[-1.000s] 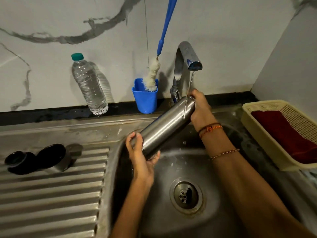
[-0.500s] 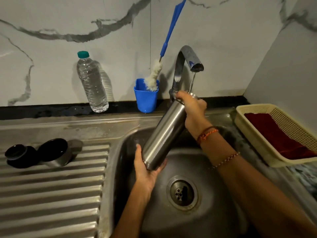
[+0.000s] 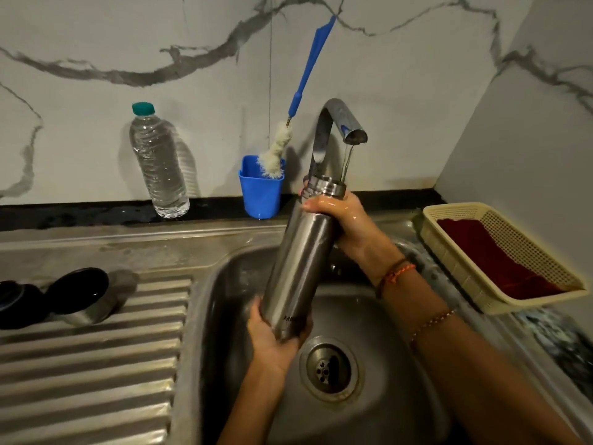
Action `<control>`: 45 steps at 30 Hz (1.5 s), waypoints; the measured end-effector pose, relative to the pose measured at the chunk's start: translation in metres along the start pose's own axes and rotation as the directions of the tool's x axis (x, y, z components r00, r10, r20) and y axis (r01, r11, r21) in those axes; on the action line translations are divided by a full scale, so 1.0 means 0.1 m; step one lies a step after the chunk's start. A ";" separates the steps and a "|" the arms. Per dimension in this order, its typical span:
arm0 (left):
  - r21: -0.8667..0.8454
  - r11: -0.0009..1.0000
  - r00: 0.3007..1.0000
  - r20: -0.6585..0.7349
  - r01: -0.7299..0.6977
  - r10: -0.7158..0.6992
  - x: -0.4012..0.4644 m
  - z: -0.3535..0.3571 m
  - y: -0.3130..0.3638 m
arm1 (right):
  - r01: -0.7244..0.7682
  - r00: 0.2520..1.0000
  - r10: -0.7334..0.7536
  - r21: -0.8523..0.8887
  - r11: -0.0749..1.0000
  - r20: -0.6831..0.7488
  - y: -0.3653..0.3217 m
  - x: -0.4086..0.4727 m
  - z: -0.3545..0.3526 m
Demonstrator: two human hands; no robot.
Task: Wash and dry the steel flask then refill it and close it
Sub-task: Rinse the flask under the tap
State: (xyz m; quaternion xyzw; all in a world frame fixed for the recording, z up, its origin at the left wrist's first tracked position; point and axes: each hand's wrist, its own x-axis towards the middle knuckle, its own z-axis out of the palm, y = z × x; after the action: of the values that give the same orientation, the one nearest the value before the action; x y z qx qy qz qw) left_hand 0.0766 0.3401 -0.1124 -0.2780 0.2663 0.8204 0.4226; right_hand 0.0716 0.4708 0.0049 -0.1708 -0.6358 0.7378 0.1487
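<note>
The steel flask (image 3: 298, 268) stands nearly upright over the sink basin (image 3: 369, 316), its open threaded mouth right under the tap (image 3: 340, 123). A thin stream of water runs from the spout into the mouth. My right hand (image 3: 343, 220) grips the flask just below the neck. My left hand (image 3: 272, 335) cups and holds its base. The flask's steel cap (image 3: 86, 297) and a black inner lid (image 3: 16, 303) lie on the ribbed drainboard at the left.
A clear plastic water bottle (image 3: 157, 162) and a blue cup (image 3: 261, 191) holding a blue-handled bottle brush (image 3: 298, 101) stand against the marble wall. A cream basket (image 3: 455, 261) with a dark red cloth (image 3: 500, 261) sits right of the sink. The drain (image 3: 329, 367) lies below the flask.
The flask has swung from a steep slant to nearly upright, its mouth now under the running water. My left hand moved down to the base and my right hand shifted from covering the mouth to the neck.
</note>
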 end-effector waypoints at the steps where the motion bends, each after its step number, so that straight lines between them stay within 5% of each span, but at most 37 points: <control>1: 0.037 0.993 0.993 0.029 0.115 -0.116 -0.01 0.00 0.01 | 0.013 0.990 -0.015 0.015 1.000 0.140 -0.06 0.03 -0.07; 3: 0.083 0.964 0.964 0.058 0.254 -0.259 -0.02 0.04 0.01 | 0.012 0.980 -0.017 0.025 1.000 0.200 -0.13 0.13 -0.15; 5: 0.075 0.977 0.978 0.047 0.201 -0.205 0.03 0.04 -0.05 | -0.053 0.997 0.054 0.007 0.999 -0.053 -0.13 0.15 -0.10; 7: 0.066 0.996 0.998 0.033 0.060 -0.062 0.08 0.00 -0.09 | -0.107 0.931 0.118 0.049 0.993 -0.346 -0.01 0.11 0.01; 9: 0.040 0.998 0.999 0.023 -0.049 0.048 0.09 -0.02 -0.06 | -0.088 0.878 0.127 0.105 0.991 -0.462 0.12 0.06 0.07; 13: -0.004 0.998 0.997 0.037 -0.064 0.064 0.08 -0.05 0.03 | -0.039 0.973 0.024 -0.062 0.997 -0.230 0.16 -0.06 0.00; 16: 0.016 0.999 0.999 0.021 0.032 -0.033 0.05 -0.06 0.02 | -0.094 0.993 0.082 -0.138 0.986 -0.089 0.12 -0.08 -0.06; 20: 0.110 0.989 0.994 -0.065 0.097 -0.091 0.10 -0.03 0.01 | -0.038 0.989 0.009 -0.194 0.980 -0.150 0.04 -0.09 -0.09; 23: 0.176 0.981 0.994 -0.091 0.083 -0.068 0.26 -0.07 0.02 | 0.148 0.948 -0.245 -0.403 0.903 -0.201 0.14 -0.20 -0.09; 26: 0.270 0.957 0.989 -0.126 0.109 -0.078 0.38 -0.17 -0.02 | 0.256 0.924 -0.380 -0.665 0.702 -0.045 0.45 -0.31 -0.02; 29: 0.366 0.924 0.991 -0.109 0.113 -0.078 0.29 -0.14 -0.12 | 0.329 0.890 -0.455 -0.741 0.585 0.036 0.43 -0.35 -0.09; 32: 0.327 0.945 0.997 -0.075 0.017 0.008 0.33 -0.13 -0.09 | 0.342 0.783 -0.614 -0.758 0.555 -0.096 0.39 -0.32 -0.12; 36: 0.277 0.957 0.989 -0.135 0.089 -0.053 0.27 -0.17 -0.19 | 0.176 0.900 -0.421 -0.792 0.585 -0.110 0.51 -0.26 -0.09; 40: 0.266 0.964 0.999 -0.054 0.006 0.009 0.28 -0.15 -0.12 | 0.235 0.745 -0.616 -0.763 0.602 -0.257 0.57 -0.20 -0.14; 43: 0.245 0.969 0.991 -0.131 0.019 0.014 0.26 -0.20 -0.17 | 0.220 0.858 -0.496 -0.778 0.588 -0.133 0.69 -0.21 -0.18; 45: 0.209 0.977 0.990 -0.142 0.048 -0.018 0.23 -0.21 -0.22 | 0.231 0.850 -0.512 -0.787 0.572 -0.122 0.68 -0.21 -0.21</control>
State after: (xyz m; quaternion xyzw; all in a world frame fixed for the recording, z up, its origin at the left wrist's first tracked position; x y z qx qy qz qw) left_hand 0.0892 0.3494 -0.1473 -0.2926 0.3766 0.7586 0.4440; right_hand 0.0999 0.4699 -0.0636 -0.1998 -0.8672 0.3198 0.3254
